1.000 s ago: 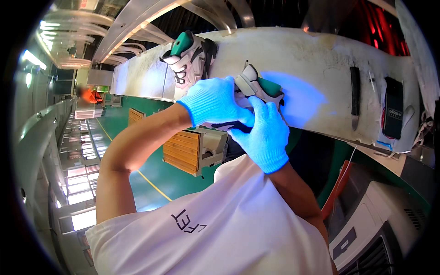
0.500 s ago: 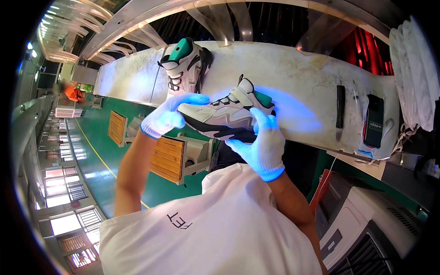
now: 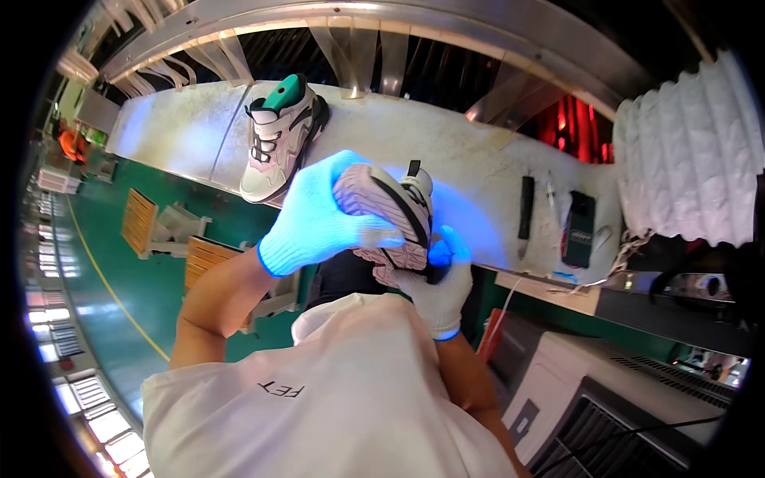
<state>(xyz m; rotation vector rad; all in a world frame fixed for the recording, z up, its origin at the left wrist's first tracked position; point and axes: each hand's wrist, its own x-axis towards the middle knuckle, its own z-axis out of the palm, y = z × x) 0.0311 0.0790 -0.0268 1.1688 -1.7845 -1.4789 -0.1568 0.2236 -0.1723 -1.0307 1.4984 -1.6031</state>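
Note:
A white and black sneaker (image 3: 386, 209) is tilted up in front of me so that its ridged, pinkish sole faces me. My left hand (image 3: 323, 211), in a white knit glove lit blue, wraps round the toe end, with the thumb along the sole. Lower down at the heel, my gloved right hand (image 3: 440, 295) grips the shoe from below and behind; some of its fingers are hidden. A second, similar sneaker (image 3: 279, 143) stands on the pale worktop (image 3: 458, 143) to the left, a green piece (image 3: 284, 92) sticking out of its opening.
On the worktop's right lie a black-handled tool (image 3: 526, 209), a thin pen-like tool (image 3: 551, 195) and a dark phone (image 3: 578, 231). A white ribbed duct (image 3: 692, 151) hangs at far right. Clear strips (image 3: 351, 56) and a red glow line the back. Wooden-topped carts (image 3: 203, 259) stand below left.
The sneaker has turned from lying sideways to showing me its sole. My left hand has closed round the toe, and my right hand now grips the heel. The whole view has shifted.

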